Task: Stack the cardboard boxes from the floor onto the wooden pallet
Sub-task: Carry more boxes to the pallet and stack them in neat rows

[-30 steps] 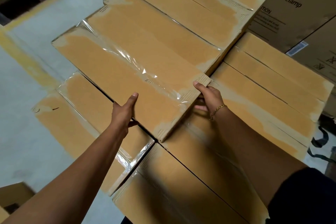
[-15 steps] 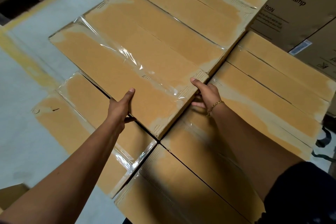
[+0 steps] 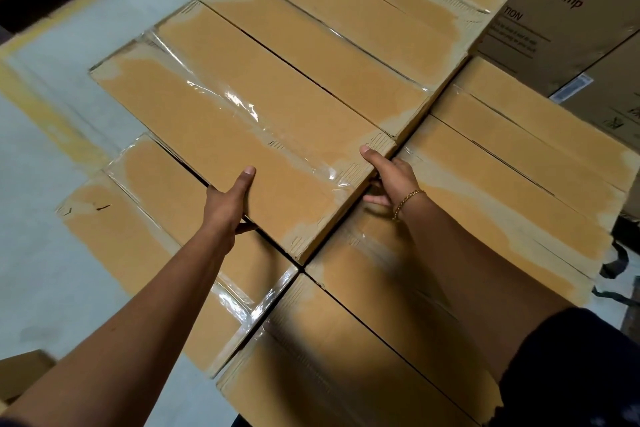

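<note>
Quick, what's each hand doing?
Left hand: grips the top cardboard box by its near edge.
Right hand: grips the same box's end.

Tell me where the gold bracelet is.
Head view, right of centre: the gold bracelet circles the wrist behind the right hand gripping the near end of the top box.

Top box (image 3: 242, 135) – matt tan cardboard, glossy clear tape wrinkled along its seam. Bracelet (image 3: 405, 201) – shiny gold-coloured chain. Floor (image 3: 52, 270) – matt pale concrete, smooth.
</note>
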Tool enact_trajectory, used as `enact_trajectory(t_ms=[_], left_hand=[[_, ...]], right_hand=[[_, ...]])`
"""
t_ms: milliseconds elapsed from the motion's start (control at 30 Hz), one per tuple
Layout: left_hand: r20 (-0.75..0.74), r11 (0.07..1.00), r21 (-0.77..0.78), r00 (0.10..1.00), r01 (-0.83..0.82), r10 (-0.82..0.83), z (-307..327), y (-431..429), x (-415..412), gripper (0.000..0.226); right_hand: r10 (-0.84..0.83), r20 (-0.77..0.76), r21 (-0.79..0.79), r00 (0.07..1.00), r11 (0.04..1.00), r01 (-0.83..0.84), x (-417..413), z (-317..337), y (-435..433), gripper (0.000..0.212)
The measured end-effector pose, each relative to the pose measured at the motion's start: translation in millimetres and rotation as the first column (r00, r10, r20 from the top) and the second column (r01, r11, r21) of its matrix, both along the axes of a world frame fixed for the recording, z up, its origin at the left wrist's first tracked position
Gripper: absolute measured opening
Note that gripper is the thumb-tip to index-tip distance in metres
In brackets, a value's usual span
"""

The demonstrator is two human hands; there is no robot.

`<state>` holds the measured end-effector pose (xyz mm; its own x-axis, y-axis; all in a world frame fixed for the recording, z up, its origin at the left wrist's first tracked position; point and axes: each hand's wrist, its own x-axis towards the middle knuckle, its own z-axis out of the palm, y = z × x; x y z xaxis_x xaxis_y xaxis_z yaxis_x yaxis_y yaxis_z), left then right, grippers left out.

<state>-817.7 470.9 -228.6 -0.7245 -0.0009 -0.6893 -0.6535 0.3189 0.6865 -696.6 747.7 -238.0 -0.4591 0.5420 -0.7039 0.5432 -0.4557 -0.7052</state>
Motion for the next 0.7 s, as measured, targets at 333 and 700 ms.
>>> enact_trajectory(t_ms=[333, 700], left_hand=[[-0.018, 0.998, -0.039, 0.999, 0.039, -0.040, -10.4, 2.7, -1.9, 0.125], [-0.020, 0.973, -0.042, 0.973, 0.228, -0.228, 19.7, -29.2, -6.3, 0.120]], right_hand=[[0.044, 0.017, 0.059, 0.999, 0.997, -0.045, 2.5, 6.0, -2.7, 0.124], [0.105, 0.218, 0.307, 0.970, 0.936, -0.170, 21.7, 39.1, -32.3, 0.141]])
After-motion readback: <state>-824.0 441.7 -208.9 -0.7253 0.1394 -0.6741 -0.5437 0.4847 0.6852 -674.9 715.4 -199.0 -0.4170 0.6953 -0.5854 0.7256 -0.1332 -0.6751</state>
